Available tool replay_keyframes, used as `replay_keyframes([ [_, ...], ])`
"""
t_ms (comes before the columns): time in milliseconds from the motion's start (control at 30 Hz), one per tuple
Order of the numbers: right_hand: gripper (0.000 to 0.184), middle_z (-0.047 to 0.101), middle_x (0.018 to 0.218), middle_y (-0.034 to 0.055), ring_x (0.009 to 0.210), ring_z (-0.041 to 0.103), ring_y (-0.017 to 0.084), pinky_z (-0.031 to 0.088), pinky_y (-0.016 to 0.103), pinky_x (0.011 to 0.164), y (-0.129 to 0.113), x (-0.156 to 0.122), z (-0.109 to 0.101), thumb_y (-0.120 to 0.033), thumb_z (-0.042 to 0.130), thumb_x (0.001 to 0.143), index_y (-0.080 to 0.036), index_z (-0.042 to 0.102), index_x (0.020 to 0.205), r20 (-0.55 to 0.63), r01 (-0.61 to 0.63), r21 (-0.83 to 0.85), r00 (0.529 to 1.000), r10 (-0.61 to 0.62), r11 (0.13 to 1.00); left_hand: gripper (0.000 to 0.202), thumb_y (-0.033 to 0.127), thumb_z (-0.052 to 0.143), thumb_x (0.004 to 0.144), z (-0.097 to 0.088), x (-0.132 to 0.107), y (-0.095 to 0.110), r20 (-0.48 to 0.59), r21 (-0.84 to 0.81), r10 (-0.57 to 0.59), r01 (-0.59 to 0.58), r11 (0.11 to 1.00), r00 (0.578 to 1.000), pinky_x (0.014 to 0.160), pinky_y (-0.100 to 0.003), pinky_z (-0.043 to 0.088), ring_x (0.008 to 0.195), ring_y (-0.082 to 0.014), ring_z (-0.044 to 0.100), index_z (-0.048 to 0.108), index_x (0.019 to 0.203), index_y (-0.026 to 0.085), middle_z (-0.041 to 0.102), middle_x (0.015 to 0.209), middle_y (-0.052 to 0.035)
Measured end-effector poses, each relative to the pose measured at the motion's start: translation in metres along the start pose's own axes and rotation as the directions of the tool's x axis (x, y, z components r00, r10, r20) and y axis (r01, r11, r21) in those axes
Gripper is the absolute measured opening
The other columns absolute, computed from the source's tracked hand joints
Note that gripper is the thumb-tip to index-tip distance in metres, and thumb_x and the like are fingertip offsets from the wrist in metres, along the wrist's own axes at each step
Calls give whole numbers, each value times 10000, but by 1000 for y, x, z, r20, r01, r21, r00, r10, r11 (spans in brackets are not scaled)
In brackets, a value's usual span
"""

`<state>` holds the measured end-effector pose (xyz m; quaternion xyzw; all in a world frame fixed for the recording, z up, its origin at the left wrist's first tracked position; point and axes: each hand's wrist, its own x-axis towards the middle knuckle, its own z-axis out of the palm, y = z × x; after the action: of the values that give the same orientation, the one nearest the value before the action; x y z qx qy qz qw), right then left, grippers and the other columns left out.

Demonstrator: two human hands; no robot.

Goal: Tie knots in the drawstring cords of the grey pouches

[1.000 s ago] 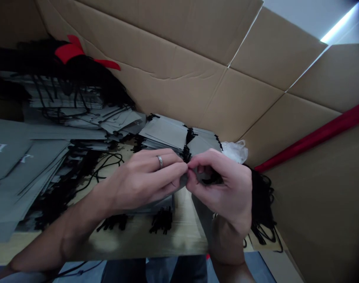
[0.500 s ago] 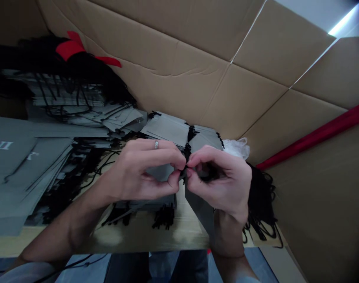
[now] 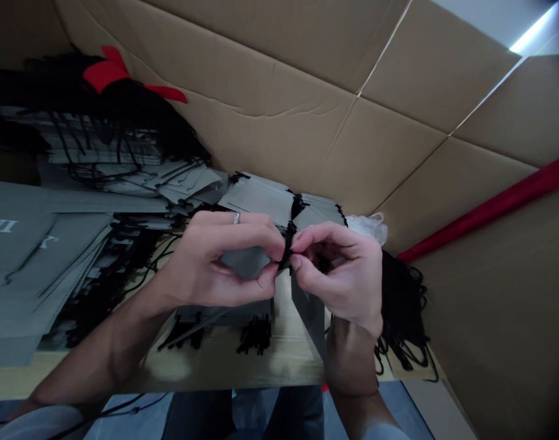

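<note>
My left hand (image 3: 199, 260), with a ring on one finger, is closed in a pinch near the middle of the view. Facing it, my right hand (image 3: 348, 278) pinches thumb against forefinger, its tips almost touching the left ones. Between them is a bit of black cord, mostly hidden by the fingers. A grey paper bag (image 3: 307, 311) hangs at a slant below my right hand, partly covered by it. Under my left hand lies a stack of grey bags (image 3: 224, 311) with black cord ends sticking out at its front.
Grey printed bags (image 3: 22, 269) spread across the left. Behind them, black cords (image 3: 146, 113) tied with a red band (image 3: 106, 74) lie on more bags. More black cords (image 3: 403, 311) hang at the right. Cardboard walls (image 3: 284, 91) surround the table (image 3: 206, 373); crumpled clear plastic (image 3: 369, 227) sits at the back.
Both hands have shifted slightly up and left, still pinching close together. The fingertips are a little farther apart, and more of the grey bag shows below my right hand.
</note>
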<state>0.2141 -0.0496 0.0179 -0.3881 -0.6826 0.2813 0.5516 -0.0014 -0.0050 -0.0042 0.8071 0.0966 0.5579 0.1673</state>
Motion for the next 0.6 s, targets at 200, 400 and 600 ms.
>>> replay_keyframes([
  [200, 179, 753, 767, -43, 635, 627, 104, 496, 241, 554, 6, 0, -4, -73, 828, 845, -243, 843, 900, -66, 160, -89, 984, -166, 983, 214, 111, 882, 934, 5, 2, -9, -16, -135, -49, 46, 990, 999, 761, -263, 615, 819, -155, 771, 784, 1055, 259, 819, 947, 5],
  [400, 252, 792, 893, -34, 724, 638, 122, 497, 293, 630, 18, 2, -6, -29, 814, 897, -258, 827, 1001, -75, 371, -154, 920, -385, 916, 319, 451, 947, 1029, 9, 10, -18, 178, -391, -302, 349, 852, 937, 926, -300, 697, 998, -208, 811, 772, 1111, 198, 825, 1067, -66],
  [600, 259, 855, 974, -7, 854, 753, 184, 623, 372, 783, 19, 9, -6, -25, 802, 917, -258, 804, 1028, -49, 514, -217, 843, -535, 830, 407, 554, 836, 1115, 12, 9, -21, 249, -342, -298, 372, 863, 921, 745, -265, 604, 805, -172, 737, 765, 979, 178, 786, 871, -29],
])
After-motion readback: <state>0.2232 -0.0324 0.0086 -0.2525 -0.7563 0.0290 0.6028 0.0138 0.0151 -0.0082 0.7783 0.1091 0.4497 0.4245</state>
